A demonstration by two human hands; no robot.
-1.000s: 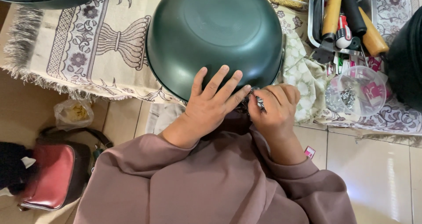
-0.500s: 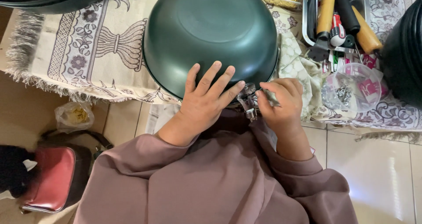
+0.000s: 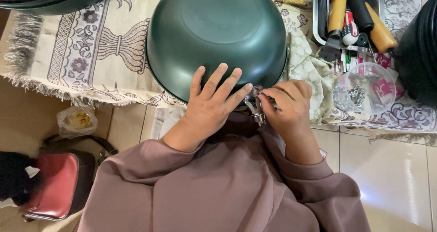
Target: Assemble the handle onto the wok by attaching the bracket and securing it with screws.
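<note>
Overhead view of a person seated at the edge of a patterned cloth (image 3: 68,50) on a tiled floor. A dark green pan (image 3: 218,36) lies upside down on the cloth, its rounded base facing up and its near rim overhanging the person's lap.

The left hand (image 3: 211,100) lies flat on the near wall of the pan, fingers spread and extended, palm pressing the metal; it grasps nothing. Just beside its fingertips, at the pan's rim, sits a small metal bracket (image 3: 256,105), a bright folded fitting that touches the rim. The right hand (image 3: 289,107) is curled over this bracket, thumb and forefinger pinched together on it; whether a tool is also held inside the fist cannot be told. The two hands almost meet at the bracket.

Beyond the right hand, further from the person, a metal tray (image 3: 318,27) holds tools with wooden, black and red handles (image 3: 339,9). To the outer side of the right hand, near but apart, a clear plastic tub (image 3: 364,93) contains small metal screws. A second dark pan (image 3: 419,50) stands past the tub. Well apart from the left hand, on the floor, rest a red bag (image 3: 57,184) and a small plastic bag (image 3: 76,120).
</note>
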